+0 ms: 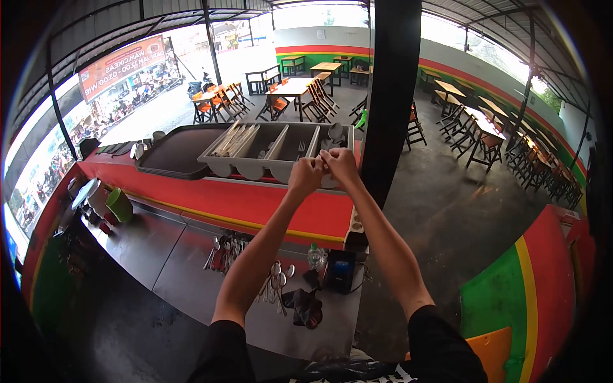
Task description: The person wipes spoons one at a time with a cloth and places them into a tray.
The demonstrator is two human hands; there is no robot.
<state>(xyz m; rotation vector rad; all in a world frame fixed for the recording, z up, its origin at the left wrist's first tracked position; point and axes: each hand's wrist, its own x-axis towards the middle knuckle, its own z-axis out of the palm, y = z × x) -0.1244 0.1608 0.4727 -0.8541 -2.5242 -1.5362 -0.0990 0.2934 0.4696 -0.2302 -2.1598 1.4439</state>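
Observation:
My left hand (305, 175) and my right hand (341, 165) meet at the front right of a grey cutlery tray (220, 167). Both are closed, fingers pinched close together; whatever they hold is too small or hidden to make out. Behind my right hand, spoons (335, 132) lie in the tray's rightmost compartment. A fork (301, 147) shows in the compartment beside it. Wooden chopsticks (236, 139) fill the leftmost one, and a little cutlery lies in the one between.
The tray stands on a red counter ledge (255, 203) beside a dark serving tray (175, 150). On the lower worktop (185, 255) lie spoons (278, 279), a dark cloth (303, 307), a small bottle (314, 255) and a black box (340, 270). A black post (393, 96) rises at the right.

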